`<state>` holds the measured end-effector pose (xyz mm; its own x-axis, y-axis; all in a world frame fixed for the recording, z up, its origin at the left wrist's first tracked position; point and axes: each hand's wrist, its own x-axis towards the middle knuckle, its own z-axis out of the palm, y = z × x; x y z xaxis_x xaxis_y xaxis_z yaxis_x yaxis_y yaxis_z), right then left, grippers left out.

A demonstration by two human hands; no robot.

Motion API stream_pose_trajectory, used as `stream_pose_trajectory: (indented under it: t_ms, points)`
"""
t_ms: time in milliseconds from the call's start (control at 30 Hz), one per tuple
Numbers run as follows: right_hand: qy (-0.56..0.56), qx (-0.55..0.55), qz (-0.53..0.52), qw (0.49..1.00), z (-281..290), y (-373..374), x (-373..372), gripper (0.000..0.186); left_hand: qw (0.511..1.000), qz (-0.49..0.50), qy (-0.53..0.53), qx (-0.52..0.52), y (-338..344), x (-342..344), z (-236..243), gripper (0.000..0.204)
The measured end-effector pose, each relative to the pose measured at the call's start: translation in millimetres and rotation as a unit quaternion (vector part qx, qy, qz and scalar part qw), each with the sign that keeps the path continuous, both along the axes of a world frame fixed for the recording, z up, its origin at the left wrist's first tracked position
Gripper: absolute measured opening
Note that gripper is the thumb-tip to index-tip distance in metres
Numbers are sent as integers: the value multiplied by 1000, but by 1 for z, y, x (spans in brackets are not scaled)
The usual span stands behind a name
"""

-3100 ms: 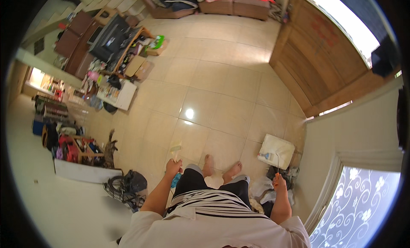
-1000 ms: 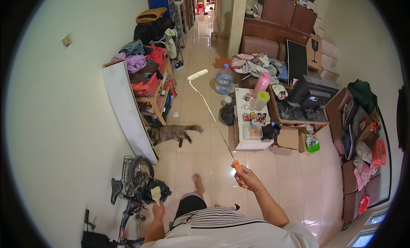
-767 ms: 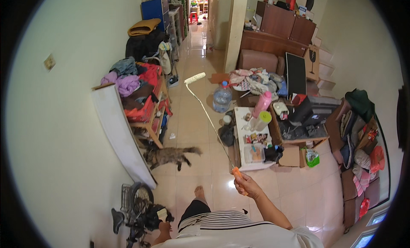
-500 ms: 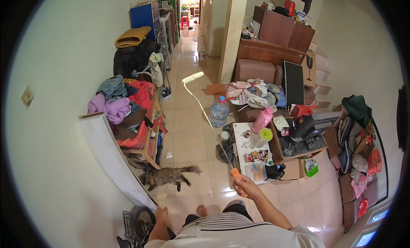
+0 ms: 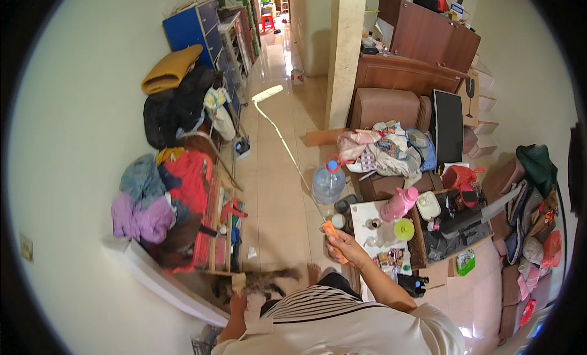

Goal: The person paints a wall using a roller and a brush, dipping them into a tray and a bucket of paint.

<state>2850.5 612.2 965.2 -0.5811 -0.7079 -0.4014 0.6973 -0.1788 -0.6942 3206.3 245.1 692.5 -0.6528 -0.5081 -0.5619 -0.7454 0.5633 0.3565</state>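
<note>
My right hand [image 5: 346,247] is closed round the orange handle of a long paint roller [image 5: 268,94]. Its thin, paint-smeared rod reaches forward and left, and the cream roller head is up in the air over the tiled floor. Low on the left, my left hand [image 5: 238,303] grips a small beige paintbrush [image 5: 238,283], bristle end up; its handle is hidden in the fingers. Just beyond the brush a dark mottled cat [image 5: 266,281] is on the floor, blurred and partly covered by my hand.
Clothes pile up on a wooden rack [image 5: 215,232] along the left wall, behind a white panel [image 5: 153,278]. To the right are a water jug [image 5: 329,185], a low white table [image 5: 367,217] with bottles, and a cloth-covered sofa [image 5: 382,107]. A pillar [image 5: 346,61] stands ahead.
My view has shifted forward, so the table and jug appear nearer. The roller head sits higher and slightly left in view. Both hands keep their holds.
</note>
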Motion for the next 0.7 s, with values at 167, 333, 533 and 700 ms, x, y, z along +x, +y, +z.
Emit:
stream_pose_trajectory:
  t_ms: [167,333,533,700]
  points:
    - [18,10,-7,1000,-1,-35,-162,34,976,194,-15,97,-4,-106,27,35]
    - [26,8,-30,999,-25,-88,-276,33,903,373,101,190,-60,-239,11,30]
    - [38,52,-33,997,-53,-187,-412,33,906,341,156,196,-168,-477,-47,26]
    - [41,108,-56,992,-47,-274,-527,36,936,256,121,211,-243,-733,3,27]
